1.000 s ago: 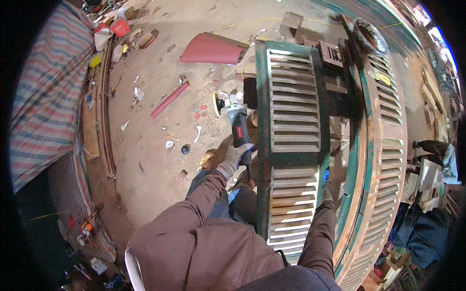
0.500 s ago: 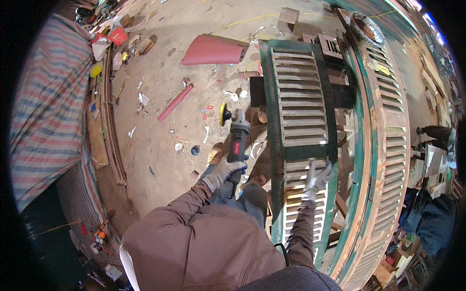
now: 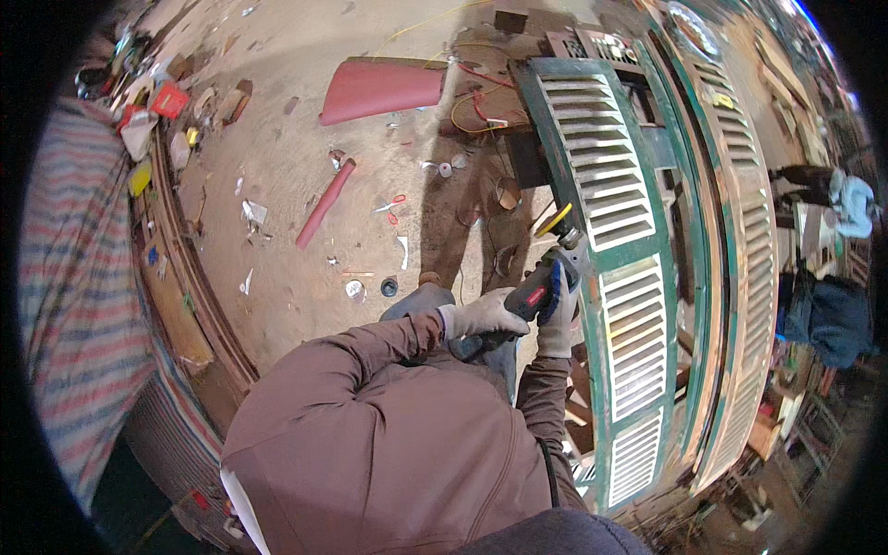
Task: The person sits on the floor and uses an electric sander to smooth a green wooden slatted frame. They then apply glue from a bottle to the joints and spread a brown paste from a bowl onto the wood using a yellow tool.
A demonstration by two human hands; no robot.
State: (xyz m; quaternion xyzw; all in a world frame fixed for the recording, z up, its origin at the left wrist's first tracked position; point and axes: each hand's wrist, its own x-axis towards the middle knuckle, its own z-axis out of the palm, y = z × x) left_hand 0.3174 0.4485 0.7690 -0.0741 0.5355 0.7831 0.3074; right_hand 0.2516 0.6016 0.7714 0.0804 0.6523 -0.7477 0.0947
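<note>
Both of my gloved hands are on a dark angle grinder (image 3: 529, 298) with a yellow disc (image 3: 555, 219) at its head. My left hand (image 3: 488, 314) is closed around the rear of the body. Farther forward, my right hand (image 3: 559, 314) wraps the grinder near its head, with its fingers partly hidden. The disc is tilted close to the left edge of a green louvred shutter (image 3: 631, 252); whether they touch, I cannot tell. That shutter lies lengthwise to my right, with pale slats in several panels.
Right of it stands another louvred shutter (image 3: 757, 277) with bare wood showing. On the floor lie a red sheet (image 3: 384, 91), a red roll (image 3: 326, 203), red-handled scissors (image 3: 393, 207) and scraps. A striped tarp (image 3: 79, 240) hangs at the left.
The grinder has swung right and lies lower over my lap, its disc now near the shutter. My right hand has left the shutter slats and taken hold of the grinder. My view has shifted.
</note>
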